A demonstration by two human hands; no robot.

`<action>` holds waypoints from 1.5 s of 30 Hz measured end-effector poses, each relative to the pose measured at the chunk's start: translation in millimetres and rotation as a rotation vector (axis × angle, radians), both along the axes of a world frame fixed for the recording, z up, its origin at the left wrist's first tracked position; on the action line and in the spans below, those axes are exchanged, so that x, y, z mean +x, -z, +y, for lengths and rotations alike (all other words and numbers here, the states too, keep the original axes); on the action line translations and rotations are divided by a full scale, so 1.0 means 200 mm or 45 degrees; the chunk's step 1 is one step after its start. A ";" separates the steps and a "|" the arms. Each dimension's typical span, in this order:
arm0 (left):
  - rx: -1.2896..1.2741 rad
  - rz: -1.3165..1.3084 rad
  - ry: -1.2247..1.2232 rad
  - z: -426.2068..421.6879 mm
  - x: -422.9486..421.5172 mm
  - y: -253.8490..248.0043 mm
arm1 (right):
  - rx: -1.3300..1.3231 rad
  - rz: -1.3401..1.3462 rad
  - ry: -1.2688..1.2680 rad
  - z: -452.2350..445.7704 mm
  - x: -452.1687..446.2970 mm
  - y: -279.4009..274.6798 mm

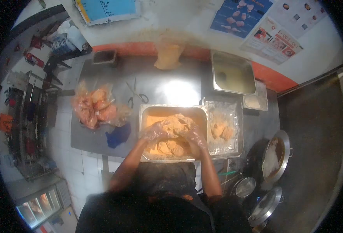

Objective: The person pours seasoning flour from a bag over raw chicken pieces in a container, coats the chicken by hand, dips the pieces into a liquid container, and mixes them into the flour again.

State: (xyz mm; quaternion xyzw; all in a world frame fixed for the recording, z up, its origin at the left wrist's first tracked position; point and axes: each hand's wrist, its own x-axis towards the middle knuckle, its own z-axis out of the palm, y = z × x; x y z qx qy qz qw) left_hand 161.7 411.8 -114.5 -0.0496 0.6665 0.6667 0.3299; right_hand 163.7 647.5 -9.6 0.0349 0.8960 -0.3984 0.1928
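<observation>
A deep steel pan [143,134] of orange-yellow breading flour [154,117] stands in front of me. Both my hands wear clear plastic gloves. My left hand [156,131] and my right hand [194,139] reach into it from either side, fingers curled round flour-coated chicken pieces [176,124] between them. How many pieces they hold is hard to make out. More coated chicken [170,148] lies in the flour near the pan's front wall. Beside the pan on the right, a plastic-lined tray [239,145] bears other coated pieces [222,131].
Left on the steel table are a plastic bag of raw chicken [95,106], scissors [134,94] and a blue cloth [118,136]. A bag of powder [168,57] stands at the back. A liquid-holding container [233,72] sits back right. Oil pans [277,157] and a strainer [245,187] are lower right.
</observation>
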 end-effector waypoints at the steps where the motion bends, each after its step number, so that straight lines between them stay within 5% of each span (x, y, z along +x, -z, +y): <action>1: 0.102 0.088 -0.062 0.00 0.01 0.09 | -0.001 -0.013 -0.031 0.00 -0.01 0.01; 3: 0.205 0.173 -0.126 0.00 0.01 0.04 | 0.000 -0.041 -0.090 0.00 -0.02 -0.01; 6: -0.291 0.171 0.116 -0.02 -0.03 -0.09 | 0.052 -0.039 -0.108 -0.05 -0.04 -0.09; 9: -0.556 0.465 0.251 -0.02 0.02 -0.20 | 0.285 -0.118 -0.055 -0.14 -0.04 -0.22; 11: -0.898 0.979 0.470 -0.02 0.02 0.01 | 0.315 -0.214 -0.068 -0.14 -0.07 -0.12; 15: -0.650 0.325 0.064 -0.07 0.05 0.17 | 0.144 -0.068 -0.297 -0.04 -0.02 -0.01; 17: -0.543 0.280 -0.083 -0.10 0.05 0.16 | 0.045 0.061 -0.025 -0.05 0.00 -0.08; 23: -0.441 0.362 -0.249 -0.10 0.05 0.07 | 0.328 0.787 -0.139 0.07 0.12 0.08; 30: -0.406 0.439 -0.395 -0.06 0.11 0.05 | 0.232 0.430 0.002 0.16 0.12 -0.02; 32: -0.309 0.464 -0.511 -0.06 0.13 0.02 | 0.396 0.911 -0.086 0.32 0.17 0.04; 35: 0.028 0.309 -0.702 -0.05 0.12 -0.07 | 0.109 0.545 0.354 0.43 0.22 -0.29; 36: -0.503 0.138 -0.457 -0.03 0.08 -0.15 | -0.006 0.417 0.518 0.44 0.20 -0.43; 38: -1.022 -0.044 -0.182 -0.02 0.07 -0.17 | -0.064 0.292 0.689 0.47 0.17 -0.54; 41: -1.011 0.785 -0.233 -0.02 0.11 0.22 | 0.160 0.361 0.645 0.70 0.14 -0.12; 43: -0.988 0.722 -0.242 -0.01 0.12 0.16 | 0.710 0.317 0.391 0.66 0.13 -0.12; 45: -0.982 0.642 -0.253 -0.02 0.13 0.08 | 0.486 0.628 0.308 0.52 0.15 -0.09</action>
